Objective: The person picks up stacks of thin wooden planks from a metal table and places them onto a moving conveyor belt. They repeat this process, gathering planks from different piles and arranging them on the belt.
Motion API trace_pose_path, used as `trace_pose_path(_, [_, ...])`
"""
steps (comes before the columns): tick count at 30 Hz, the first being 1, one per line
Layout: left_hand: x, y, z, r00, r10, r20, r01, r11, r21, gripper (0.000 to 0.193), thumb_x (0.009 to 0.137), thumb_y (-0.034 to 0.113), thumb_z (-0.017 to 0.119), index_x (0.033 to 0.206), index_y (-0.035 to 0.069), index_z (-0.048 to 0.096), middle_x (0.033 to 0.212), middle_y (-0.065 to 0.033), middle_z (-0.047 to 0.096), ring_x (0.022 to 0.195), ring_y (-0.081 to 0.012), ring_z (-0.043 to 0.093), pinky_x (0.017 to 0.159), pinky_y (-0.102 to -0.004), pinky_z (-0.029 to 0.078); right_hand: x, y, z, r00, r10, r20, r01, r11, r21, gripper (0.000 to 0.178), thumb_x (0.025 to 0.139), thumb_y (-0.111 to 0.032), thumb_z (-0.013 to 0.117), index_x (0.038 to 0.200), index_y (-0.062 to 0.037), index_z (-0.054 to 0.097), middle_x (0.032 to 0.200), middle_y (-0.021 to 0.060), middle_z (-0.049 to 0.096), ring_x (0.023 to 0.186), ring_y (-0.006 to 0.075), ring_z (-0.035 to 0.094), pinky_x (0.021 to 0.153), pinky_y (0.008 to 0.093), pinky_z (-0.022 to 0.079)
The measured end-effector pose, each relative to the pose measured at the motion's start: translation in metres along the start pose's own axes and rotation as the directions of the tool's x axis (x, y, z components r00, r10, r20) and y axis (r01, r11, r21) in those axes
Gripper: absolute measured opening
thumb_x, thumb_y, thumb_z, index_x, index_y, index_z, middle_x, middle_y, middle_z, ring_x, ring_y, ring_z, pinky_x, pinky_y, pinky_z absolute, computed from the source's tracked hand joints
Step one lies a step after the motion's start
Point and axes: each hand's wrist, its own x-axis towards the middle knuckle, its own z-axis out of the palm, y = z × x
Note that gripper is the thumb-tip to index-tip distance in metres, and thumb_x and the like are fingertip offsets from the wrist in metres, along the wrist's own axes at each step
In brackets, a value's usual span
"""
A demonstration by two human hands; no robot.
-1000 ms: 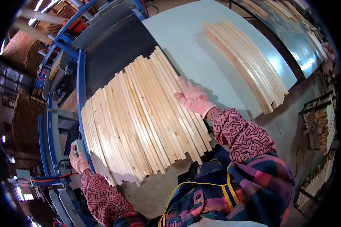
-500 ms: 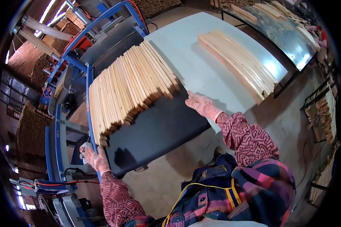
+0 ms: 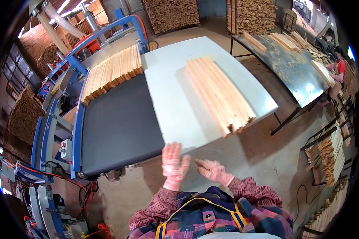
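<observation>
In a pinkish glove, my left hand [image 3: 173, 165] is raised near the front edge of the pale table [image 3: 167, 95], fingers stretched and thumb apart, holding nothing. Just to its right is my right hand [image 3: 214, 171], gloved too, its fingers extended and nothing seen in them. Wooden strips [image 3: 113, 69] lie side by side at the far end of the black conveyor belt [image 3: 115, 127], reaching under the blue machine frame [image 3: 97, 34]. A second bundle of strips [image 3: 219, 93] rests on the pale table. Neither hand touches the wood.
A grey control box [image 3: 66, 149] with a red button stands at the belt's left. Behind, a metal-topped table [image 3: 291, 67] carries more strips, with a person [image 3: 340, 67] beyond it. Racks of wood [image 3: 329, 159] stand right. Cables [image 3: 83, 191] hang at lower left.
The strips on the belt have travelled away from me into the machine. My left hand has left the control box and moved right; my right hand has drawn back toward my body.
</observation>
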Motion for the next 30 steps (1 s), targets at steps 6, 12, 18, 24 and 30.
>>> trace_pose_path(6, [0.046,0.192,0.141,0.913,0.323,0.250,-0.174,0.861,-0.479,0.047,0.083,0.017,0.072,0.128,0.011,0.063,0.135,-0.0144,0.059,0.127,-0.0388,0.052,0.108,-0.0471,0.042,-0.173,0.112,-0.071,0.835,0.547,-0.059,-0.527,0.825,0.203,0.047,0.099,-0.038,0.055,0.139,-0.0129,0.056,0.124,0.0185,0.065,0.114,0.0349,0.063,0.095,0.0386,0.050])
trace_pose_path(12, [0.017,0.264,0.280,0.596,0.645,0.479,-0.262,0.719,-0.644,0.039,0.087,0.030,0.068,0.122,0.012,0.066,0.126,-0.0129,0.063,0.122,-0.0333,0.057,0.102,-0.0431,0.047,-0.263,0.163,-0.155,0.691,0.641,-0.335,-0.571,0.768,0.292,0.050,0.097,-0.044,0.055,0.137,-0.0136,0.058,0.127,0.0185,0.064,0.119,0.0352,0.060,0.102,0.0372,0.046])
trace_pose_path(18, [0.017,0.322,0.381,-0.111,0.509,0.854,-0.334,0.790,-0.514,0.043,0.091,0.043,0.056,0.126,0.019,0.064,0.127,-0.0108,0.063,0.120,-0.0319,0.058,0.100,-0.0427,0.048,-0.252,0.240,-0.248,0.458,0.684,-0.568,-0.503,0.726,0.469,0.045,0.096,-0.041,0.057,0.135,-0.0182,0.061,0.125,0.0173,0.066,0.117,0.0294,0.063,0.099,0.0355,0.048])
trace_pose_path(24, [0.013,0.382,0.573,-0.338,0.373,0.864,-0.529,0.684,-0.502,0.033,0.085,0.032,0.060,0.115,0.022,0.069,0.116,-0.0096,0.069,0.112,-0.0293,0.063,0.092,-0.0414,0.052,-0.247,0.314,-0.382,0.467,0.674,-0.572,-0.433,0.739,0.517,0.046,0.095,-0.042,0.059,0.135,-0.0178,0.061,0.124,0.0166,0.067,0.115,0.0312,0.064,0.098,0.0369,0.049])
trace_pose_path(30, [0.089,0.537,0.679,-0.212,0.829,0.517,-0.131,0.500,-0.856,0.022,0.081,0.017,0.064,0.098,0.019,0.076,0.119,-0.0041,0.068,0.113,-0.0256,0.063,0.098,-0.0341,0.050,-0.430,0.472,-0.431,-0.082,0.868,-0.489,-0.814,0.225,0.536,0.056,0.091,-0.056,0.052,0.133,-0.0208,0.062,0.127,0.0181,0.064,0.119,0.0354,0.060,0.102,0.0410,0.046])
